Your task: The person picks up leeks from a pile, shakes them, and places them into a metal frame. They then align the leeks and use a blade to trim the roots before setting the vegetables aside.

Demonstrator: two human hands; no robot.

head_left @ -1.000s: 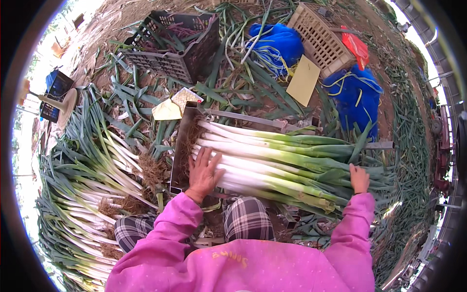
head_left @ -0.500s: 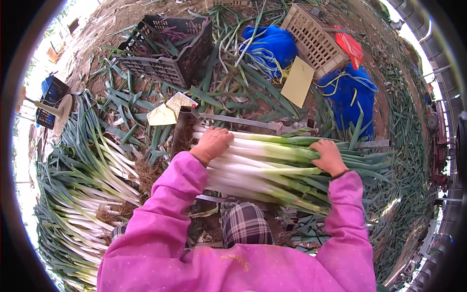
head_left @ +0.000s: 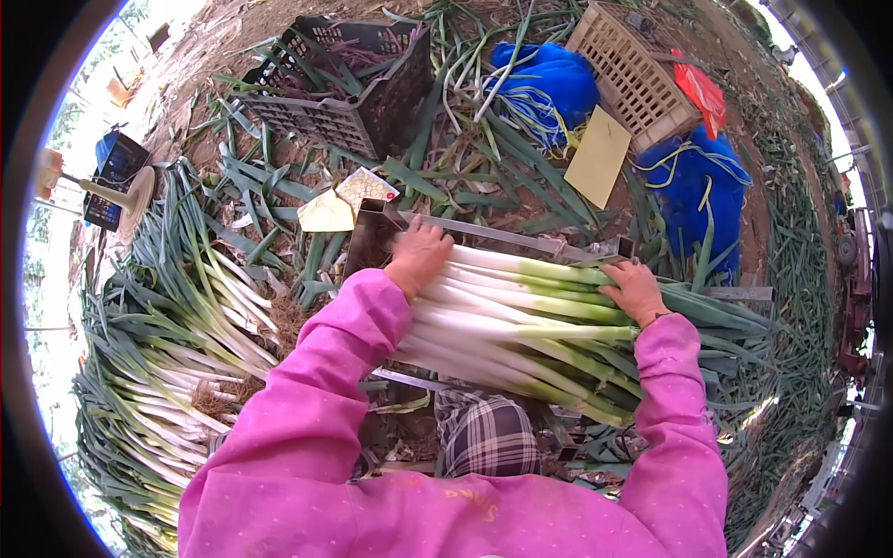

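A thick bundle of leeks (head_left: 521,321) lies crosswise before me in a metal frame (head_left: 493,232), white ends to the left and green leaves to the right. My left hand (head_left: 421,259) curls over the far edge of the bundle at the white ends, close to the frame's upright end plate (head_left: 372,237). Over the pale green part, my right hand (head_left: 635,291) has its fingers bent around the far leeks. The roots are mostly hidden behind my left hand and sleeve. Under the near side of the frame shows a plaid-covered knee (head_left: 488,437).
Many loose leeks (head_left: 177,372) lie heaped at the left. Farther off stand a black crate (head_left: 316,121) with trimmings and a beige crate (head_left: 628,79). Blue bundles (head_left: 549,88) with yellow ties, a yellow card (head_left: 597,158) and a red bag (head_left: 699,98) lie nearby. Leaves litter the ground.
The whole view has shifted, so things sit slightly right and lower. My left hand has moved to the far corner by the end plate; my right hand stays at the far edge of the leeks.
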